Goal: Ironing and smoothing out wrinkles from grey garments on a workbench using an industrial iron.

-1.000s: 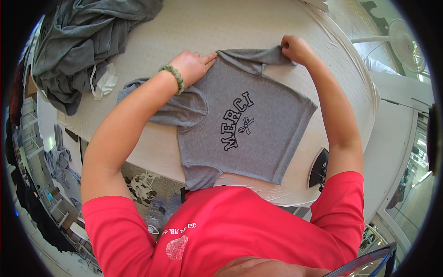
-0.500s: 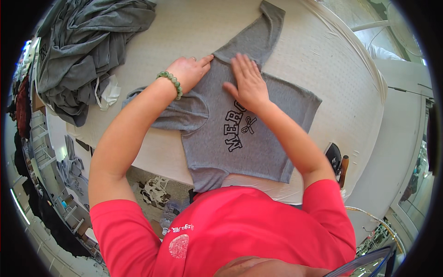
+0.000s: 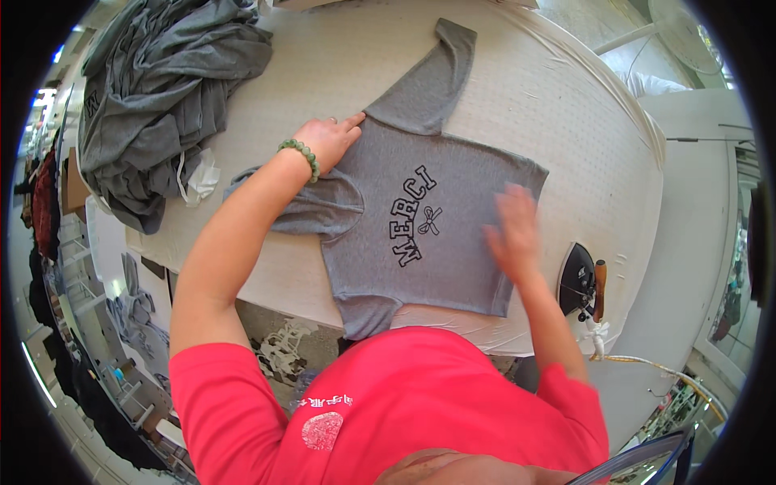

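Note:
A grey hooded sweatshirt (image 3: 461,250) lies front up and turned sideways on the padded table, its hood toward the left. Dark outlined lettering and a small bow are printed on its chest. One sleeve stretches toward the far side; the other hangs at the near edge. My left hand (image 3: 330,141), with a green bead bracelet at the wrist, rests its outstretched fingers on the far shoulder near the sleeve seam. Over the right part of the body, by the hem, is my right hand (image 3: 515,230), blurred, with fingers extended and thumb apart. Neither hand holds anything.
A black iron (image 3: 576,279) with a wooden handle stands at the table's right edge, its hose trailing down. Heaped grey garments (image 3: 174,97) fill the far left, beside a white scrap (image 3: 202,178). The pale cover (image 3: 598,162) surrounds the sweatshirt.
My right hand has moved from the far shoulder to the hem side, uncovering the print. My left hand stays at the shoulder. The whole view has shifted slightly.

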{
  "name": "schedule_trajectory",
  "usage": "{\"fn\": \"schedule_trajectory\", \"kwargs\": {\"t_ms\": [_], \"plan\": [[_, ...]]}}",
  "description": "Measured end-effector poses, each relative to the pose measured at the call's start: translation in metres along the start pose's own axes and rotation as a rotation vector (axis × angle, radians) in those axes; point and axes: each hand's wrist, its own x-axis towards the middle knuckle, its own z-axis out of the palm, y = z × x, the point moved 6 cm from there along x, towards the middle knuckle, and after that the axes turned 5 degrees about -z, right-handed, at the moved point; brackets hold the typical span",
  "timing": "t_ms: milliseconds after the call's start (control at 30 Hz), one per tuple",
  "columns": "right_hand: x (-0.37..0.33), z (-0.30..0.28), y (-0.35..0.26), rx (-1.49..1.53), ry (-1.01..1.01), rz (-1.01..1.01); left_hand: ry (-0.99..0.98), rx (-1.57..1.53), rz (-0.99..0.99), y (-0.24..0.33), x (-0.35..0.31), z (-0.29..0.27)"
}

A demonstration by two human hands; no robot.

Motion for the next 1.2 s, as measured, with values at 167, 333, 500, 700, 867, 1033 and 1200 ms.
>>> {"fn": "schedule_trajectory", "kwargs": {"t_ms": [167, 333, 500, 700, 867, 1033, 1200], "plan": [[-0.183, -0.103, 0.122, -0.572, 0.136, 0.598, -0.028, 0.016, -0.036, -0.004, -0.008, -0.002], [-0.233, -0.112, 0.147, -0.219, -0.045, 0.914, -0.046, -0.011, -0.05, -0.003, -0.006, 0.002], [-0.213, -0.098, 0.191, 0.253, -0.222, 1.099, 0.002, -0.008, -0.042, -0.007, 0.01, 0.003], [0.02, -0.078, 0.038, 0.533, -0.261, 0.619, 0.013, 0.01, -0.057, -0.005, -0.003, 0.011], [0.157, 0.014, -0.041, 0.279, -0.374, 0.378, 0.055, -0.03, -0.057, -0.008, -0.001, 0.017], [0.24, 0.059, -0.073, 0.231, -0.478, 0.397, 0.168, -0.189, -0.141, -0.018, -0.017, 0.029], [0.276, 0.062, -0.116, 0.267, -0.566, 0.365, 0.324, -0.184, -0.197, -0.011, -0.059, 0.034]]}}
